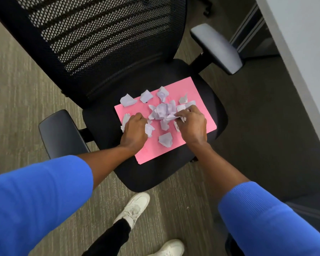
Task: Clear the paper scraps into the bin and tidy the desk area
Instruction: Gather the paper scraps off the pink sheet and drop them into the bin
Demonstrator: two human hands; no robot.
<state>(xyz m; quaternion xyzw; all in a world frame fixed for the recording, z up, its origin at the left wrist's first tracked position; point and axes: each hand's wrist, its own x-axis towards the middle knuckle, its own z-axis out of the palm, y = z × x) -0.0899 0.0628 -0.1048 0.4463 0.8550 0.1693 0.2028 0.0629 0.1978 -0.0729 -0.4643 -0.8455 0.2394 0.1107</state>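
Torn paper scraps [162, 111] litter a pink sheet [196, 93] on the office chair seat [214, 100]. The left hand [135, 131], at eight o'clock of the pile, is clenched around scraps. The right hand [191, 124], at four o'clock, pinches more.

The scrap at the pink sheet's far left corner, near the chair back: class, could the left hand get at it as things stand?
Probably yes. The scrap lies bare on the pink sheet, just beyond the left hand, with nothing over or between them.
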